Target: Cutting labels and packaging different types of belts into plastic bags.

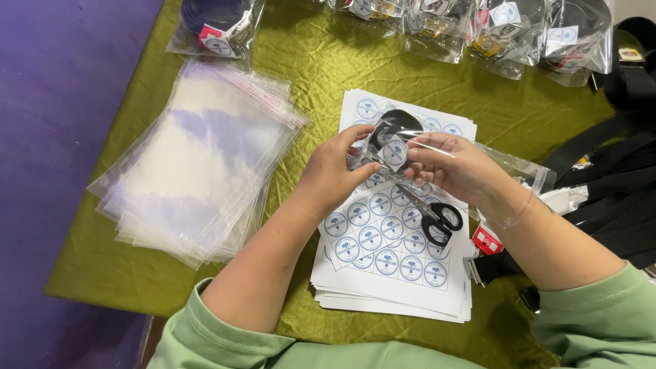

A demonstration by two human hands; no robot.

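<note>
Seen from the head camera, a person in pale green sleeves works over a table draped in an olive-green satin cloth (328,61). The left hand (331,174) and the right hand (454,167) meet above the middle of the table, both pinching a small clear plastic bag with a dark round item inside (396,126). A square white label with a blue round emblem (395,152) sits on the bag's front, between the two thumbs; the left thumb and fingers close on the bag's left edge, the right fingers close on its right side, and the bag's loose clear end trails over the right wrist. Directly below the hands lies a stack of white sticker sheets printed with rows of blue round emblems (383,253), and a pair of black-handled scissors (437,219) rests on the top sheet, just beside the right wrist. To the left, well apart from the hands, a fanned pile of empty clear plastic bags (198,164) lies on the cloth. Along the far edge sits a row of filled, labelled clear bags (478,27), with one more filled bag (215,27) at the upper left. Black webbing straps (608,178) are heaped at the right edge.
</note>
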